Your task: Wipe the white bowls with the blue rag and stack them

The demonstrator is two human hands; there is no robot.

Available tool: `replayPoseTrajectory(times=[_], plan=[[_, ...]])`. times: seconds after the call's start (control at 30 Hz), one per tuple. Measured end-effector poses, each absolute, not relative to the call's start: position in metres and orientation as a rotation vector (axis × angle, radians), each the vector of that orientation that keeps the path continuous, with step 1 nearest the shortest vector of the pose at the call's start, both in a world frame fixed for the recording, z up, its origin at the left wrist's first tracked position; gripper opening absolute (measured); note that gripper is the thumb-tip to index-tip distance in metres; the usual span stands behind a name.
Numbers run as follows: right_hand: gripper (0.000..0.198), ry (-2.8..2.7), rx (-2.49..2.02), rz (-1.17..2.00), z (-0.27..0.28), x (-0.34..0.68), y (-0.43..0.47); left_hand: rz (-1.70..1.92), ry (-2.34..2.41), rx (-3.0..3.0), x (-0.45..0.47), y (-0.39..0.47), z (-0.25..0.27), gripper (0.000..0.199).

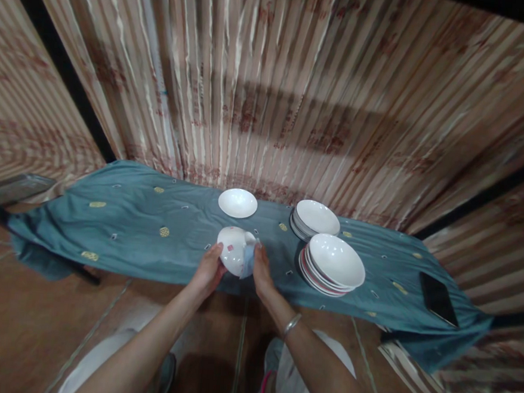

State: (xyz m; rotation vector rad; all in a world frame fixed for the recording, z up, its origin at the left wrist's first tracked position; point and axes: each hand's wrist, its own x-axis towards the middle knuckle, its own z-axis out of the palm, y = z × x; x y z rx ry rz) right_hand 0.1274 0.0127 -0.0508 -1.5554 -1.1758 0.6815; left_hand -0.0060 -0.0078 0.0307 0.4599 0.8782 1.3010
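While I watch through the head camera, both hands are engaged on one item, a white patterned bowl point(230, 251). Left hand point(209, 269): clamped on the bowl's left side, thumb on the outer wall. Right hand point(261, 269): closed on a light blue cloth point(248, 260), which it presses against the bowl's right side. I note the bowl is tilted, outer wall toward me, between the two hands and above the near part of the teal tablecloth point(129, 223). A small reddish mark shows on that wall.

Beyond the hands, roughly in line with the bowl, I log a shallow white dish point(237, 202) resting face up. To the right of the right hand stands the nearer bowl stack point(336, 263); some of its lower rims look reddish. Just behind it is the farther dish stack point(316, 218). I cannot tell whether the stacks touch. Well apart, far right of the right hand, lies a black phone point(438, 298). Right wrist carries a silver bangle point(292, 324).
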Motion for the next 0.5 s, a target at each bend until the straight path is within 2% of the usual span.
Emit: replayPoseTrajectory(times=[0.23, 0.5], plan=[[0.069, -1.238, -1.593, 0.581, -0.046, 0.111, -0.001, 1.275, 0.928, 0.351, -0.009, -0.005, 0.033, 0.009], [0.065, -1.516, -1.56, 0.455, -0.027, 0.101, -0.022, 1.278, 0.938, 0.173, -0.006, -0.006, 0.047, 0.014]])
